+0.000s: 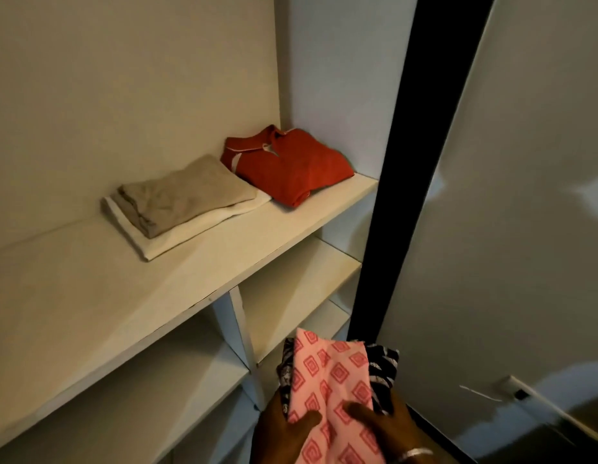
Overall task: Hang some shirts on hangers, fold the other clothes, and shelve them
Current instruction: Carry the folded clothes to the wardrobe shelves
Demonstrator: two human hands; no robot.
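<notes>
Head view: both hands' fingers (361, 417) clamp a pink patterned cloth (331, 380) (folded) below the shelf (90, 296).

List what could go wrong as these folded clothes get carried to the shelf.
The pink patterned cloth lies loose on the dark patterned garment; held only by thumbs of left hand and right hand, it could slide off. Set down carelessly, the pile may knock the beige stack or red polo shirt on the shelf.

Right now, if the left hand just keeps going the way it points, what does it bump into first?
Probably the white upright divider under the top shelf. The left hand, holding the pink patterned cloth, points up and forward, though depth is unclear.
</notes>
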